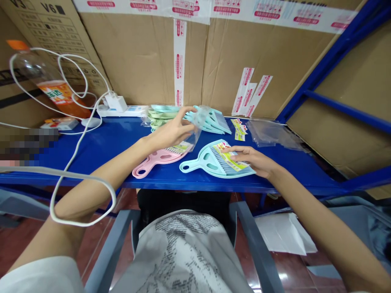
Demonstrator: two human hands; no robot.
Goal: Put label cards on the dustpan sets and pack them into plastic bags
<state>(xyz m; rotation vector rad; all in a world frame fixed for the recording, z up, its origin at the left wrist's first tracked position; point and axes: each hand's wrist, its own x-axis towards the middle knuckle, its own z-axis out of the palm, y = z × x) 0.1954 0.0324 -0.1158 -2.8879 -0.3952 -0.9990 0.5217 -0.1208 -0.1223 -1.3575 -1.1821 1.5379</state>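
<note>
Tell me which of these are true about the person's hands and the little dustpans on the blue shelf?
1. The right hand rests on a light blue dustpan. True.
2. The left hand holds a clear plastic bag. True.
3. The pink dustpan lies on the floor. False: it lies on the blue shelf.
4. The bottle stands right of the dustpans. False: it is far left.

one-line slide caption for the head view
Left hand holds clear bag over pink dustpan; right hand rests on blue dustpan.
</note>
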